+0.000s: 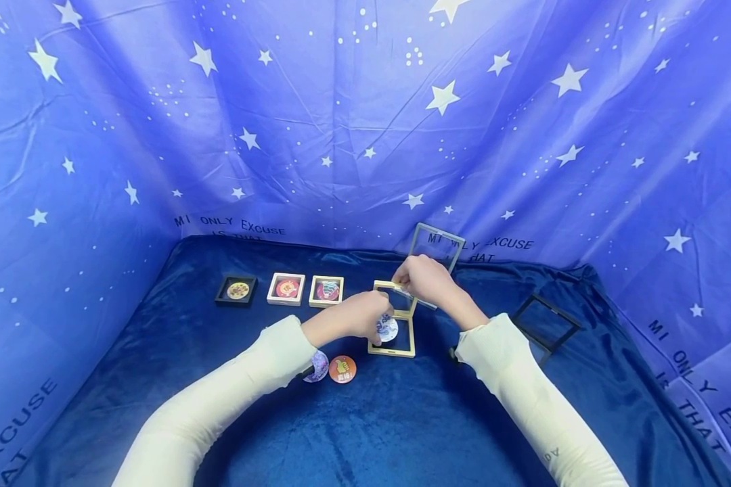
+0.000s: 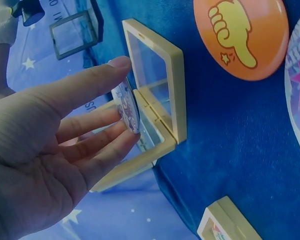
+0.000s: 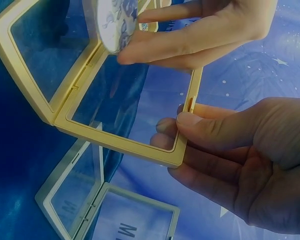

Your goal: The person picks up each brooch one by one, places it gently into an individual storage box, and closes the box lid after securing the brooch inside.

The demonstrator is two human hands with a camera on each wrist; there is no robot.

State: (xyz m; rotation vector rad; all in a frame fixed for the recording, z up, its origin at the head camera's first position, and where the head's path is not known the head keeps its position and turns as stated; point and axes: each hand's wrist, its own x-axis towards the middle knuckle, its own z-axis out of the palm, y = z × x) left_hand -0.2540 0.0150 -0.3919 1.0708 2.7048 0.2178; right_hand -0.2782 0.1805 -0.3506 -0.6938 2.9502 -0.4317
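Observation:
A round white badge with blue print point(image 1: 388, 329) is pinched by its edge between the thumb and fingers of my left hand point(image 1: 361, 315). It is tilted above the lower half of a pale yellow hinged display frame point(image 1: 392, 352), which stands unfolded with clear film in both halves. My right hand point(image 1: 426, 279) grips the free edge of the frame's raised half, thumb on one face and fingers behind, as the right wrist view shows. Beside my left forearm lie an orange badge with a yellow thumb hand point(image 1: 343, 370) and a purple badge point(image 1: 319, 366), partly covered by the sleeve.
At the left stand a black display frame point(image 1: 220, 297), a white one point(image 1: 271, 296) and a yellow one point(image 1: 313, 301), each with a badge. An unfolded pale grey frame point(image 1: 461, 253) is behind my right hand; an unfolded black frame point(image 1: 560, 314) lies right.

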